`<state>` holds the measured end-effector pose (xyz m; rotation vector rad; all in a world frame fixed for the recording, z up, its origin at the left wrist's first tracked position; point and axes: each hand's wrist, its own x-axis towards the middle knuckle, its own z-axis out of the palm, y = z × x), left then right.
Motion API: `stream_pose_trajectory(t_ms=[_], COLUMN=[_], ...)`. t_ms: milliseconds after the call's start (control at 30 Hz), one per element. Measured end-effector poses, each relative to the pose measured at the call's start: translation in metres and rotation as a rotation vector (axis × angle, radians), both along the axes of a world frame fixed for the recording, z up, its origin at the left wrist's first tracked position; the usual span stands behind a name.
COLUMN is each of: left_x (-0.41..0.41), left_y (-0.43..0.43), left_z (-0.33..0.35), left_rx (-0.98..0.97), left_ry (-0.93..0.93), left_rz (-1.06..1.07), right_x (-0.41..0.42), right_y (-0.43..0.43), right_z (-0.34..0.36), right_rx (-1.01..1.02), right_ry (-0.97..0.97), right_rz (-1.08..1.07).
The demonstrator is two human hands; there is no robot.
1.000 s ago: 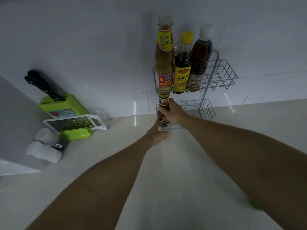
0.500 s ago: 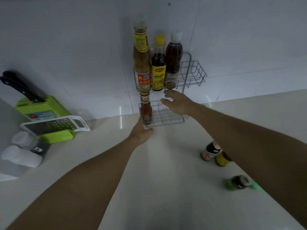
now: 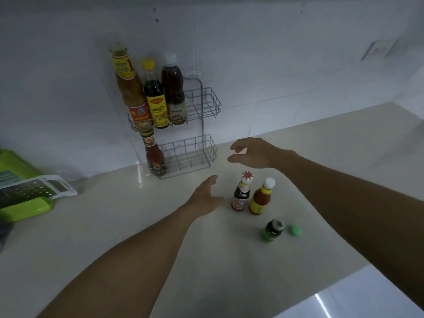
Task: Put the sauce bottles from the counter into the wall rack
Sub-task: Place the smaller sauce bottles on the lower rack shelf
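Note:
The wire wall rack (image 3: 207,104) has two shelves. Its upper shelf holds three tall bottles (image 3: 156,99); a small red sauce bottle (image 3: 155,157) stands at the left of the lower shelf. On the counter stand a dark bottle with a red-white cap (image 3: 241,194), an orange sauce bottle with a white cap (image 3: 261,196) and a green uncapped bottle (image 3: 273,229). My left hand (image 3: 206,195) hovers empty just left of the dark bottle. My right hand (image 3: 251,152) is above and behind these bottles, fingers apart, holding nothing.
A loose green cap (image 3: 294,230) lies beside the green bottle. At the left edge sit a green board holder (image 3: 20,166) and a white grater (image 3: 39,188). A wall socket (image 3: 378,50) is at the upper right. The beige counter (image 3: 137,226) ends at the lower right.
My right hand has let go of the small red bottle in the lower shelf and pulled back to the right. My left hand moved right toward the counter bottles. The view has swung right.

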<state>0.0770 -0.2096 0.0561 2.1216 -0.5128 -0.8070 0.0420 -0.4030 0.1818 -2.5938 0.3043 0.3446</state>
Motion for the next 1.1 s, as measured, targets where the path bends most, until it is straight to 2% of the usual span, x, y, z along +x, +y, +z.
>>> stream_pose_trajectory(t_ms=[200, 467, 633, 733, 900, 1000, 1100], left_x=[-0.028, -0.038, -0.025, -0.012, -0.006, -0.005, -0.003], left_y=[-0.045, -0.060, -0.039, -0.025, -0.010, -0.001, 0.009], left_z=[-0.003, -0.016, -0.001, 0.007, 0.021, 0.026, 0.019], left_rx=[-0.037, -0.075, -0.271, -0.346, -0.386, -0.378, -0.326], left_ry=[-0.023, -0.056, 0.066, 0.060, -0.075, -0.128, -0.195], left_rz=[-0.103, -0.051, 0.076, 0.220, 0.396, 0.492, 0.548], right_x=[-0.038, -0.027, -0.001, 0.018, 0.048, 0.066, 0.080], right_y=[-0.013, -0.023, -0.014, 0.002, 0.032, 0.055, 0.076], right_z=[-0.011, -0.033, -0.018, -0.007, 0.001, 0.004, 0.003], right_rx=[-0.088, -0.164, -0.078, -0.067, -0.261, -0.511, -0.651], right_ry=[0.127, 0.000, -0.131, -0.260, -0.472, -0.430, -0.279], right_rz=[0.208, 0.393, 0.435, 0.520, 0.608, 0.615, 0.609])
